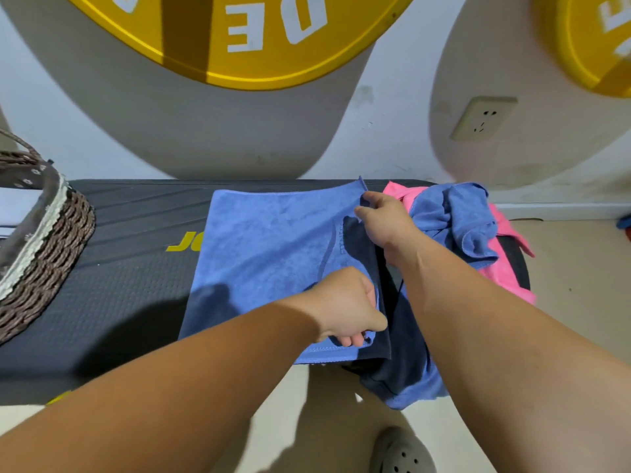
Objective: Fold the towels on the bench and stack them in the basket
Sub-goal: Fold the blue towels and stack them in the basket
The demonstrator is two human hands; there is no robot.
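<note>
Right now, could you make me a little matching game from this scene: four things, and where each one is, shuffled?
Things:
1 flat blue towel
2 pink towel
3 basket
4 wall socket

Places:
A on the bench, left end
B gripped by the left hand and right hand
C on the wall, upper right
D under the crumpled blue towel

Pairs: 1-B, 2-D, 3-A, 4-C

Blue towel point(273, 240) — pink towel point(508, 268) — black bench point(129, 268), brown basket point(44, 254).
</note>
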